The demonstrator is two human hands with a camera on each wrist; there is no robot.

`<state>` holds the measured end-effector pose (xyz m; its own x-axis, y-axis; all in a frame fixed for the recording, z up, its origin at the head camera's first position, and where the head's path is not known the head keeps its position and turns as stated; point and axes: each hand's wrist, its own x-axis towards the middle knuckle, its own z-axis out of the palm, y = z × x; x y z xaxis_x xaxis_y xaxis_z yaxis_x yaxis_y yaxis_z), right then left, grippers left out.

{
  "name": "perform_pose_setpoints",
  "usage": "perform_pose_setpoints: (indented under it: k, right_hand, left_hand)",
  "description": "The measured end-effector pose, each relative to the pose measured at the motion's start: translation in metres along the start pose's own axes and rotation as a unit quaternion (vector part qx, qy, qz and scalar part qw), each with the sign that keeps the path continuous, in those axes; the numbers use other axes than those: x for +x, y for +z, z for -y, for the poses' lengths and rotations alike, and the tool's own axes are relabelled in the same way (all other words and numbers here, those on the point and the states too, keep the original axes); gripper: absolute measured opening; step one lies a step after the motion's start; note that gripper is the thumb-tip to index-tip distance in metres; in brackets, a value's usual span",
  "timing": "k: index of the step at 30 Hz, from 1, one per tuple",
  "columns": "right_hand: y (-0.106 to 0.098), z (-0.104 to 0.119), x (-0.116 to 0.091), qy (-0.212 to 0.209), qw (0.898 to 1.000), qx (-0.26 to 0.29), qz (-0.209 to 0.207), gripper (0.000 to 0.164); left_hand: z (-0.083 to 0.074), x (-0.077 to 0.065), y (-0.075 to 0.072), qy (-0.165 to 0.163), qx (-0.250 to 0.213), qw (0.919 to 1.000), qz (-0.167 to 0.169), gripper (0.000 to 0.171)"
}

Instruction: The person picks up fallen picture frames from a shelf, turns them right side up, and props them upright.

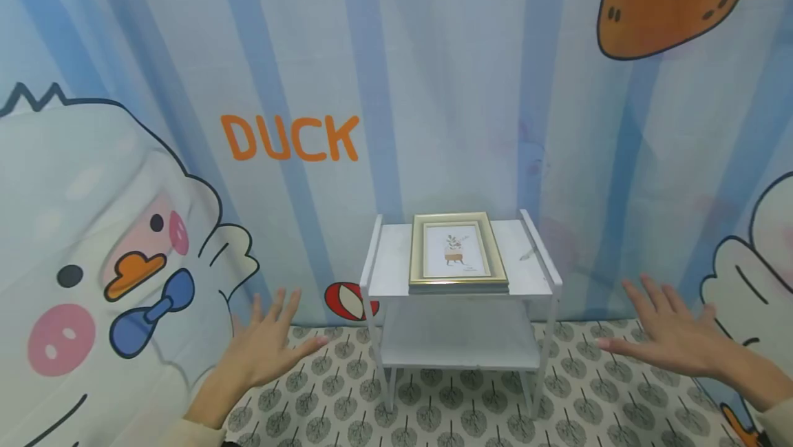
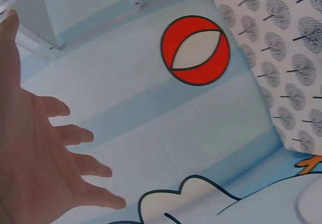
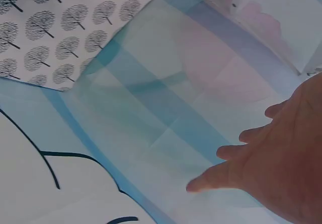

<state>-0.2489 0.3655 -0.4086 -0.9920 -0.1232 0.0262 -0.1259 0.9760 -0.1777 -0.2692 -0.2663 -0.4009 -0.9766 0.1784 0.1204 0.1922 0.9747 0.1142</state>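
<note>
On the top shelf of a small white two-tier stand (image 1: 458, 333) lies a gold picture frame (image 1: 416, 247), flat, with a drawing of a potted plant inside. Grey-blue edges show beneath it; whether those belong to another frame I cannot tell. My left hand (image 1: 263, 347) is spread in the air to the left of the stand, and the left wrist view shows the same hand (image 2: 45, 158) with its fingers apart and nothing in them. Out to the right, my right hand (image 1: 672, 333) hovers with straight fingers, holding nothing; it also appears in the right wrist view (image 3: 271, 158).
Raised side rails (image 1: 540, 251) border the stand's top shelf. Behind it hangs a blue-striped curtain (image 1: 446, 89) with cartoon ducks and the word DUCK. A tree-patterned floor covering (image 1: 434, 406) lies under the stand's legs.
</note>
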Motion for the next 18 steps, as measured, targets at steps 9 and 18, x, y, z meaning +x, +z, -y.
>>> perform_pose_setpoints:
  k: [9, 18]
  right_hand:
    - [-0.026, 0.028, 0.002, -0.053, 0.998, 0.005, -0.035, 0.116]
    - [-0.048, 0.059, 0.004, -0.084, 0.995, 0.005, -0.05, 0.111]
  left_hand:
    - [-0.024, -0.001, -0.022, 0.043, -0.061, 0.9969, -0.026, 0.104]
    - [-0.05, 0.007, -0.046, 0.06, -0.092, 0.9932, -0.04, 0.103]
